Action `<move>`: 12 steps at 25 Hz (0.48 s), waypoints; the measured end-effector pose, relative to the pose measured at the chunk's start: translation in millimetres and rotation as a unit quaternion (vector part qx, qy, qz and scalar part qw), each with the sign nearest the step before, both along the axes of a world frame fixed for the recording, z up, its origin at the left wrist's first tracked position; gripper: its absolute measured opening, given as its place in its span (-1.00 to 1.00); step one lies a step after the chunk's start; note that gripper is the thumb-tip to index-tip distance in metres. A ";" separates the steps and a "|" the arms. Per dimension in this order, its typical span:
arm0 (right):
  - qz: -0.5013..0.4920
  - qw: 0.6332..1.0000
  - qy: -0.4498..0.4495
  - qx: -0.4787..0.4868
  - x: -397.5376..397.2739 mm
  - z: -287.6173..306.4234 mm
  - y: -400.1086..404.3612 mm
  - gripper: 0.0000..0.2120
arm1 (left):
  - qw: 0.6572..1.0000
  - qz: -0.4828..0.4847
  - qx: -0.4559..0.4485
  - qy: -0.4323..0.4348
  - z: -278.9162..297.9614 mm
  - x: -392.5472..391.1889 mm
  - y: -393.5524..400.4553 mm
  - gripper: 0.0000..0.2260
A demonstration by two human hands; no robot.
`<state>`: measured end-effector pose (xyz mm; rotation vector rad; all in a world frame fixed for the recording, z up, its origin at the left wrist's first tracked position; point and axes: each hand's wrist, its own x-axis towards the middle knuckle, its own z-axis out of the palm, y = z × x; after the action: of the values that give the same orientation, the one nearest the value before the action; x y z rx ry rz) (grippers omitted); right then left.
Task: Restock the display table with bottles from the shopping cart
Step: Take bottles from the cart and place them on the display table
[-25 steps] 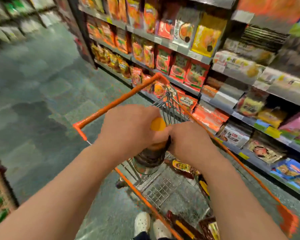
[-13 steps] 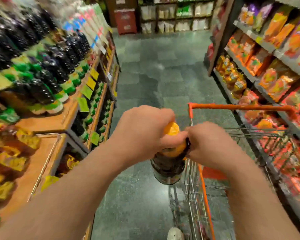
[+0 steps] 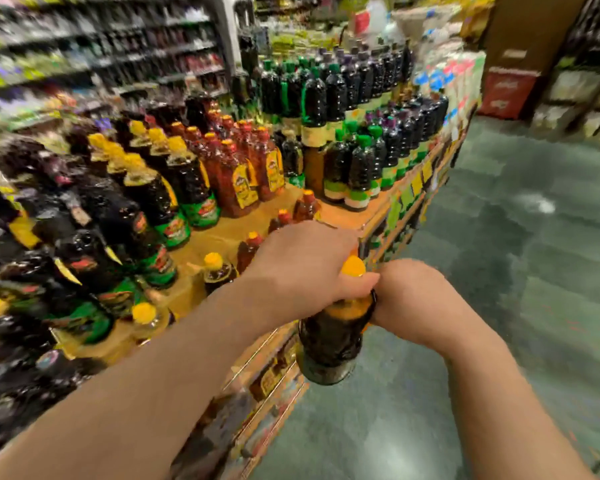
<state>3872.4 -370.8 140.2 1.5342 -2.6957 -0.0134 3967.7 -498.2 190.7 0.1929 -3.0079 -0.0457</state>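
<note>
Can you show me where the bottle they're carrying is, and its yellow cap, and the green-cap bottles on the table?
carried bottle (image 3: pixel 329 341): head view, dark body below the hands.
yellow cap (image 3: pixel 353 266): head view, cap top between the hands.
green-cap bottles (image 3: pixel 359 168): head view, front bottle's dark body.

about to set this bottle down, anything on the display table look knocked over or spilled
Nothing stands out. The bottles on the display table that show clearly stand upright in rows, with no visible spill, though the near left is blurred. Both hands grip the yellow-capped bottle over the table's edge.
</note>
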 end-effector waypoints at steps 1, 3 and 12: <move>0.029 1.000 0.000 -0.003 8.1 -2.8 -22.9 -0.81 | 1.000 0.023 -0.001 -0.008 0.4 12.6 -19.2 -0.61; 0.087 0.996 -0.011 -0.010 21.7 -7.3 -63.5 -0.84 | 0.997 0.070 -0.002 -0.017 0.2 36.1 -52.7 -0.59; 0.226 0.973 -0.021 0.051 38.0 -50.7 -191.3 -0.91 | 0.977 0.201 0.011 -0.071 -44.1 84.2 -144.9 -0.48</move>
<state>3910.4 -562.1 89.5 2.1631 -2.3394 -0.1060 4051.9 -643.1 146.7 0.8330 -3.0428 -0.0251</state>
